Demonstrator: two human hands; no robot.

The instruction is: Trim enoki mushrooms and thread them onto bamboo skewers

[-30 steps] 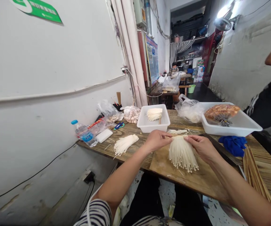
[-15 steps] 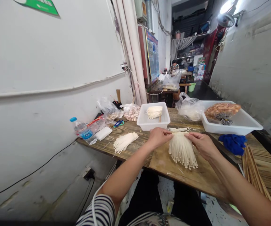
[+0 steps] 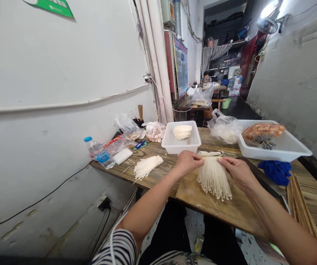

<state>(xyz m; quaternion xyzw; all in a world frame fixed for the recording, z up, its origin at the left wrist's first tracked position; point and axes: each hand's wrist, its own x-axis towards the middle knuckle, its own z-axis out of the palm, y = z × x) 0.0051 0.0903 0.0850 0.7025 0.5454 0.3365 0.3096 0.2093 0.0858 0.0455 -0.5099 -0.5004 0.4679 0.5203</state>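
Observation:
A fan-shaped bunch of white enoki mushrooms (image 3: 214, 178) lies on a wooden cutting board (image 3: 230, 206), caps toward me. My left hand (image 3: 187, 162) pinches the bunch's far left end, fingers closed on the stems. My right hand (image 3: 237, 170) grips the far right end of the same bunch. A few loose strands (image 3: 208, 153) lie just beyond my hands. Another separated bunch of enoki (image 3: 146, 166) rests on the wooden table (image 3: 164, 170) to the left.
A white tub (image 3: 181, 139) holding enoki stands behind the board. A larger white tray (image 3: 281, 146) with skewered food sits at right, a plastic bag (image 3: 224, 129) between them. A blue cloth (image 3: 276, 171), bamboo skewers (image 3: 302, 206), a water bottle (image 3: 99, 154) and bags line the table. A person sits far back.
My hands keep their hold on the mushroom bunch, which has barely shifted. A person in dark clothes at the right edge one second ago is gone from view.

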